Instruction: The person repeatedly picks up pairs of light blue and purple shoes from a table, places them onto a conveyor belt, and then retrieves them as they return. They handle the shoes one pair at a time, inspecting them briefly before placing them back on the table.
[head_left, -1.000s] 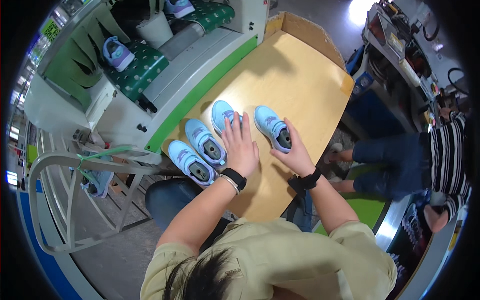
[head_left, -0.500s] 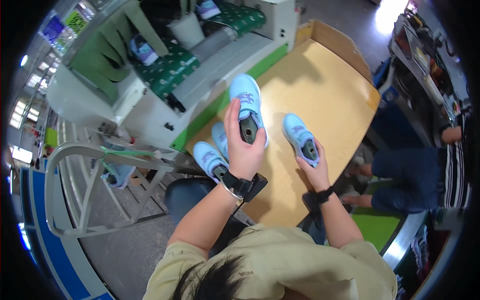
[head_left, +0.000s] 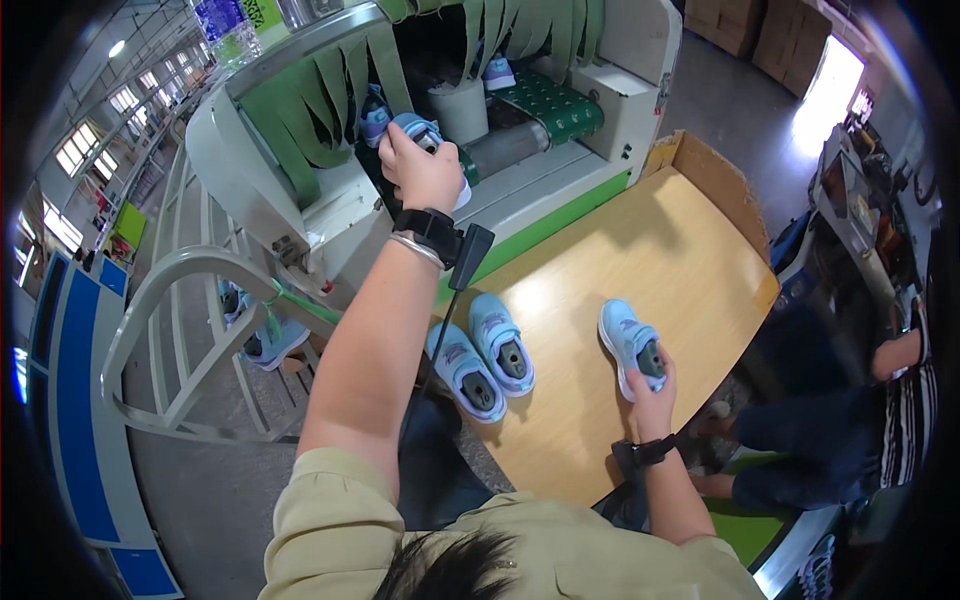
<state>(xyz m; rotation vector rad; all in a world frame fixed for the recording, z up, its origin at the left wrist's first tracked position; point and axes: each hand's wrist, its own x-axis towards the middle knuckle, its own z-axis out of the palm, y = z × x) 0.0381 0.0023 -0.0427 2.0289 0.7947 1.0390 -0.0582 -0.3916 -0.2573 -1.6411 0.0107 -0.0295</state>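
Observation:
My left hand (head_left: 428,172) is stretched out over the mouth of the machine. It grips a light blue shoe (head_left: 415,126) by its rear part, close to the green patterned conveyor belt; the hand hides much of the shoe. Another blue and lavender shoe (head_left: 375,118) stands just beyond it by the hanging strips. On the wooden tabletop my right hand (head_left: 652,402) is closed around the heel of a second light blue shoe (head_left: 625,332), which has a dark insert inside. Between my arms, a pair of matching shoes (head_left: 500,335) rests side by side at the table's left edge.
Green cloth strips (head_left: 300,125) hang over the machine opening. A whitish cylinder (head_left: 460,110) divides the belt from a second green belt (head_left: 550,105). Cardboard (head_left: 715,180) edges the table's far right. A curved metal rail (head_left: 140,300) stands left; another person (head_left: 840,420) is at the right.
My left hand has carried its shoe from above the table forward and left to the machine's belt. My right hand still holds its shoe on the table. The view has shifted.

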